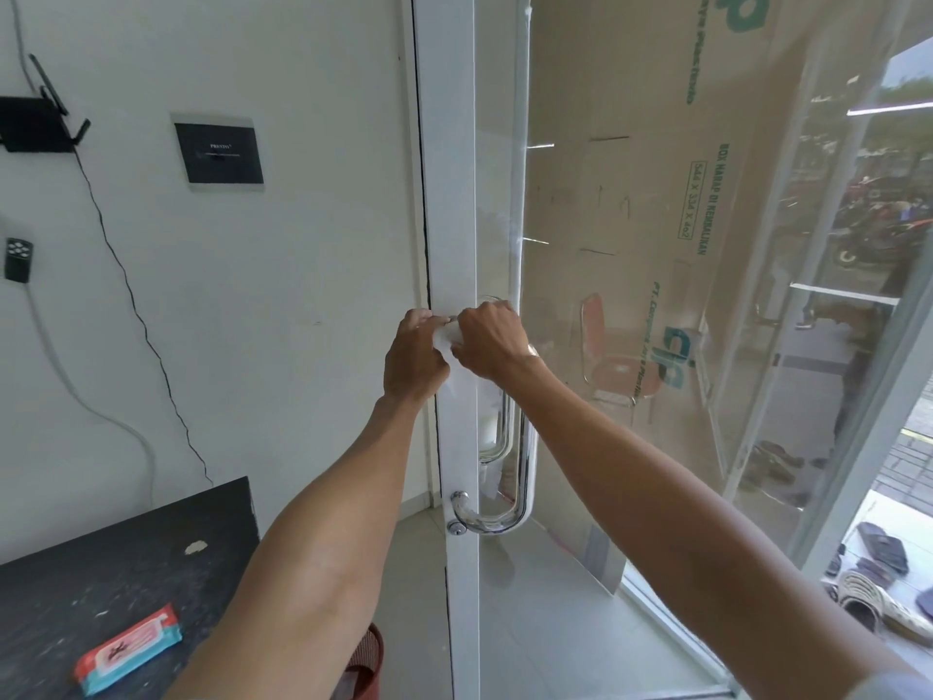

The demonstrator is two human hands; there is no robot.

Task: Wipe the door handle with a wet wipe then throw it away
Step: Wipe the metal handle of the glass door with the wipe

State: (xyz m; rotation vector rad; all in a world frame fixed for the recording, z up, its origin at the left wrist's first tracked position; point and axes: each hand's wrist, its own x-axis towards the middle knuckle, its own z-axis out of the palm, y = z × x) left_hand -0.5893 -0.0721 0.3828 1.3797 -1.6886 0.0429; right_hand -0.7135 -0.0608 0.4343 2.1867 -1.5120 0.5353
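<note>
A chrome bar door handle [522, 477] runs down the white-framed glass door [454, 194]. Both hands are raised at the handle's top end. My left hand [414, 358] and my right hand [487, 341] together pinch a white wet wipe [447, 338], which hangs crumpled between them against the door frame. The handle's top mount is hidden behind my right hand. Its lower curve and the keyhole [457, 528] below it show plainly.
A dark table [101, 573] at lower left carries a red and blue wet wipe pack [128, 651]. A red basket [366, 664] sits on the floor beside the table, partly hidden by my left arm. Wall-mounted router [35, 123], black panel [219, 153] and cables at left. Sandals lie outside the glass.
</note>
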